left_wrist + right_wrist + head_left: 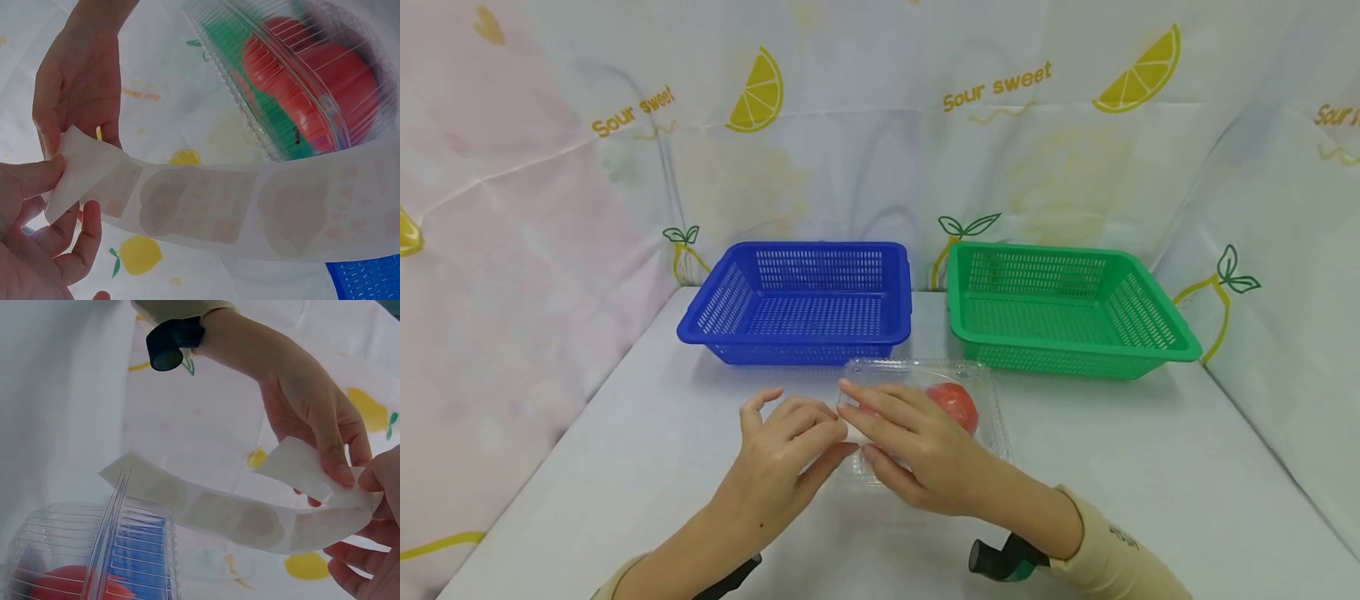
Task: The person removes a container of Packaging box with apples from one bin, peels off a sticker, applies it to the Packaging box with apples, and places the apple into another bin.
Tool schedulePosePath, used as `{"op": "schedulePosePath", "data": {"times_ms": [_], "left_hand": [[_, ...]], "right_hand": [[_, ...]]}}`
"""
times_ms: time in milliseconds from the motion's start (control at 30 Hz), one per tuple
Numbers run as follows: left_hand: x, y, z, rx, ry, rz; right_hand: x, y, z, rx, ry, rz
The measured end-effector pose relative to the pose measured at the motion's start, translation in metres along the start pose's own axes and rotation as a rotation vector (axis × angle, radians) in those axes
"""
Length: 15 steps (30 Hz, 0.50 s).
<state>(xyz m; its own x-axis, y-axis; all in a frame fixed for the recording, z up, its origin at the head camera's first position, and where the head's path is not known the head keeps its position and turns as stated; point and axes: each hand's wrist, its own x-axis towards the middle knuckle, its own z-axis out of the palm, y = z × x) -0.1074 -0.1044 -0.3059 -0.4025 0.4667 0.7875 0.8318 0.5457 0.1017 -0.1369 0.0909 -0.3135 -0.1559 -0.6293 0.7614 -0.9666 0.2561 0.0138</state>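
Note:
A strip of label stickers on pale backing paper is stretched out in the left wrist view, its prints showing faintly through, one end folded back. My left hand pinches that folded end between thumb and fingers. Close against it, my right hand pinches the same end of the strip; both also show in the right wrist view. In the head view the hands hide nearly all of the strip. Behind the right hand, a clear plastic clamshell box holds red, round tomato-like fruits, partly covered by that hand.
A blue slotted basket stands at the back left of the white table. To its right is a green basket, just behind the box. A lemon-printed cloth hangs behind and along the sides.

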Motion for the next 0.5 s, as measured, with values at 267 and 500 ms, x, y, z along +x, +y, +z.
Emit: {"op": "schedulePosePath", "data": {"times_ms": [267,500], "left_hand": [[0.0009,-0.0003,-0.0017,0.011,-0.004,0.002],[-0.0008,-0.0005,-0.0029,0.011,-0.019,-0.004]], "right_hand": [[0.0013,0.0021,-0.0037,0.020,0.014,0.010],[0.0004,0.0031,-0.0053,0.051,0.022,0.031]]}}
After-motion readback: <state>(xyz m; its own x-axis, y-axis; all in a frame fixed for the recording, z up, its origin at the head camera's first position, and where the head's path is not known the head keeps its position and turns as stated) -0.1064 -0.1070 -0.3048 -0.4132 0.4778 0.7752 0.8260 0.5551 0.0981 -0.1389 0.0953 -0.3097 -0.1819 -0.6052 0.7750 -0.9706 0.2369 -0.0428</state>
